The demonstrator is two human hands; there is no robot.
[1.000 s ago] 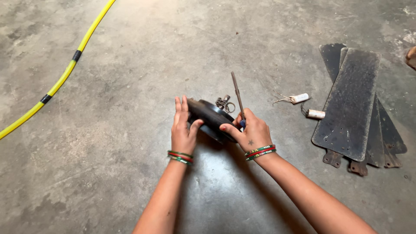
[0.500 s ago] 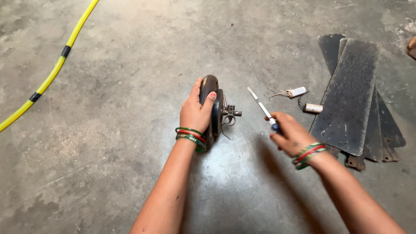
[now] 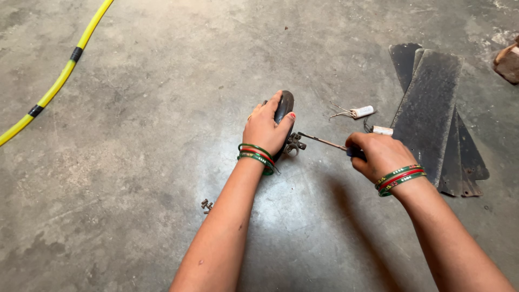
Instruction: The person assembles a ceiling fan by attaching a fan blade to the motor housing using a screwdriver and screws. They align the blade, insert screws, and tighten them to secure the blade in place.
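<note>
A dark round fan motor [image 3: 285, 105] stands on its edge on the concrete floor. My left hand [image 3: 265, 130] grips it from above and holds it upright. A small metal fitting [image 3: 293, 144] sticks out of its right side. My right hand [image 3: 378, 154] holds a screwdriver [image 3: 324, 142] by its blue handle, with the tip laid against that fitting. Both wrists carry green and red bangles.
Several dark fan blades [image 3: 432, 113] lie stacked at the right. Two small white cylinders with wires [image 3: 361, 112] [image 3: 381, 130] rest beside them. A small metal part [image 3: 206, 205] lies near my left forearm. A yellow hose [image 3: 59, 86] crosses the upper left.
The motor went from lying between both hands to standing on edge under my left hand. My right hand moved off it and swung the screwdriver down until its tip met the fitting.
</note>
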